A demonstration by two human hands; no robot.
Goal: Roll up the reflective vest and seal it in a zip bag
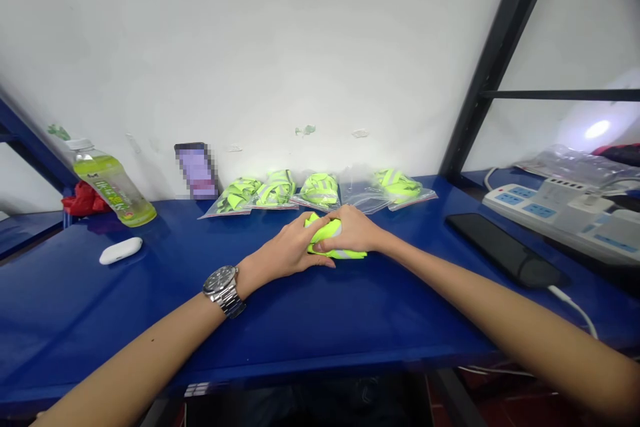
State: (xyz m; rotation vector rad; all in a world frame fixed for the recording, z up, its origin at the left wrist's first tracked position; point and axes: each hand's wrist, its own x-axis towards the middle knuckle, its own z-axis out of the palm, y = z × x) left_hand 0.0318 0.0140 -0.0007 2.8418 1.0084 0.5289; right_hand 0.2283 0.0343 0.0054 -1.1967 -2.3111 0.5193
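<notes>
Between my hands, just above or on the blue table (300, 320), is a bundle of neon-yellow reflective strap (325, 235) with grey-white stripes. My left hand (293, 247), a metal watch on its wrist, curls around the bundle's left side with the thumb underneath. My right hand (353, 228) grips it from the right and above, fingers bent over it. Part of the bundle is hidden behind the fingers. Just behind it, clear zip bags with similar yellow bundles lie in a row along the wall, among them one bag (320, 190) and another (397, 185).
At left stand a green drink bottle (117, 187), a red crumpled bag (84, 199) and a white earbud case (121, 250). A phone (197, 170) leans on the wall. Rightward lie a black phone (505, 250) with a cable and a power strip (555, 207). A dark shelf post (493, 60) rises there.
</notes>
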